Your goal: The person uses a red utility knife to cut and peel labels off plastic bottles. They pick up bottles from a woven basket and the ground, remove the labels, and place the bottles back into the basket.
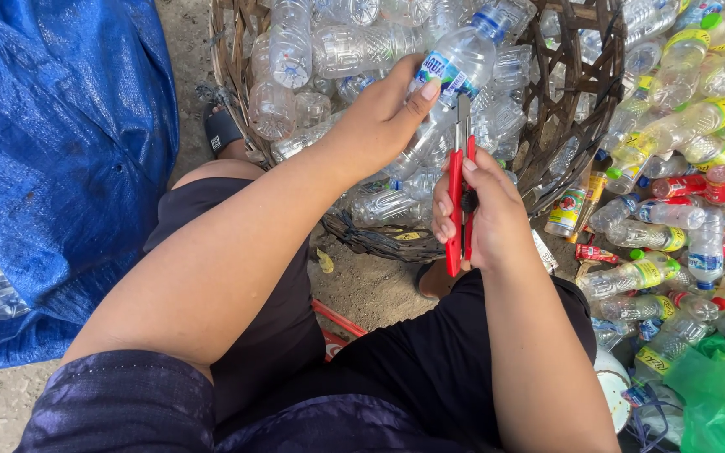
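Observation:
My left hand (379, 117) grips a clear plastic bottle (455, 71) with a blue cap and blue label, held over a woven basket (576, 84). My right hand (480, 214) is closed around a red utility knife (456, 201), its blade pointing up and touching the bottle just under the label. Both hands are close together in front of the basket, above my knees in dark shorts.
The basket holds several clear, label-free bottles (341, 46). A heap of capped, labelled bottles (681, 168) lies on the ground at the right. A blue tarp sack (52, 151) fills the left. A green plastic bag (723, 394) sits at lower right. The ground is sandy.

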